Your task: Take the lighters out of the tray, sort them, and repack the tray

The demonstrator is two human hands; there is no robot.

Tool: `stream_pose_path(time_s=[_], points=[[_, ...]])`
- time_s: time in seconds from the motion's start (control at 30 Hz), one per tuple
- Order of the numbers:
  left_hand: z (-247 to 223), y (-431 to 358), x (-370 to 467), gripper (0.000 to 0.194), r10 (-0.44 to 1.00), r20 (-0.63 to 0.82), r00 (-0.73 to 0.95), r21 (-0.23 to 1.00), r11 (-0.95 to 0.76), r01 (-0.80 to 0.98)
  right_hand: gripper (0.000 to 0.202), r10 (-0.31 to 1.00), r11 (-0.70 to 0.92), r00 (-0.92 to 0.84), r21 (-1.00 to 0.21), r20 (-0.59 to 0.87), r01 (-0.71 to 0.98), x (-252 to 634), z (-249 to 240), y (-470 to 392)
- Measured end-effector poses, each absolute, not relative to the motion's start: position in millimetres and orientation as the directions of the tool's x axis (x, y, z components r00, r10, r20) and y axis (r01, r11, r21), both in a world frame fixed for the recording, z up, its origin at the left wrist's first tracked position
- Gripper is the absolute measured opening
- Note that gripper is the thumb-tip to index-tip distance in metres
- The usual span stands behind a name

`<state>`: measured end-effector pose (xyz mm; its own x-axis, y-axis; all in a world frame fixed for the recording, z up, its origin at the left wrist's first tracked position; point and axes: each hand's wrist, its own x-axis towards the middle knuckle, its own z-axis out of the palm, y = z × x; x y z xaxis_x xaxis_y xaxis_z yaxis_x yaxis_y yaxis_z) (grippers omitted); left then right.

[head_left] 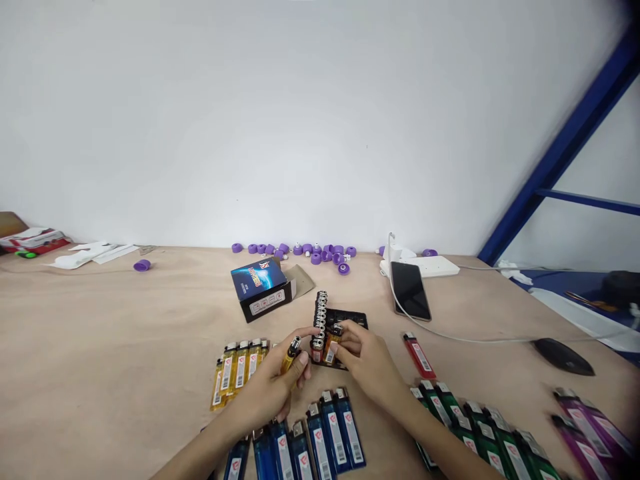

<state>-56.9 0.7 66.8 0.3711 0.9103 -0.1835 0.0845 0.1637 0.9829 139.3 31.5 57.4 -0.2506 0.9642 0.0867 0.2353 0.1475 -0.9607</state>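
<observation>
Around a yellow lighter (290, 355) my left hand (277, 377) is closed, its index finger reaching to the black tray (345, 319) in the middle of the table. Between the fingers of my right hand (367, 357) is another yellow lighter (331, 347), held upright at the tray. A row of lighters with metal tops (321, 317) stands along the tray's left side, a red lighter (317, 352) at its near end. Several yellow lighters (241, 367) lie left of my left hand. Blue lighters (320, 437) lie in front of me, partly behind my left forearm.
Behind the tray lies an open blue-and-black box (263, 290); purple caps (327, 253) line the wall. A phone (410, 290), white cable, power strip (430, 267) and mouse (563, 356) sit right. A red lighter (419, 355), green lighters (493, 433) and purple lighters (593, 430) lie nearer.
</observation>
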Motion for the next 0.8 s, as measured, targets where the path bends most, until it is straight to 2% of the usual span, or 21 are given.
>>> stream_pose_path(time_s=[0.23, 0.4, 0.63, 0.8], points=[[65.9, 0.1, -49.9, 0.051, 0.940, -0.096, 0.326, 0.952, 0.182, -0.245, 0.020, 0.925, 0.319, -0.338, -0.840, 0.175, 0.439, 140.6, 61.7, 21.3], [77.4, -7.9, -47.3, 0.059, 0.897, -0.105, 0.428, 0.917, 0.254, -0.308, 0.020, 0.934, 0.354, -0.156, -0.760, 0.322, 0.545, 144.9, 72.5, -0.9], [81.3, -29.0, -36.9, 0.084, 0.829, -0.158, 0.537, 0.956, 0.264, -0.126, 0.013, 0.922, 0.351, -0.297, -0.860, 0.248, 0.371, 139.0, 85.2, -31.5], [88.0, -31.2, -32.7, 0.080, 0.811, -0.158, 0.564, 0.953, 0.274, -0.126, 0.019, 0.942, 0.129, -0.327, -0.981, 0.074, 0.147, 139.1, 85.9, -28.6]])
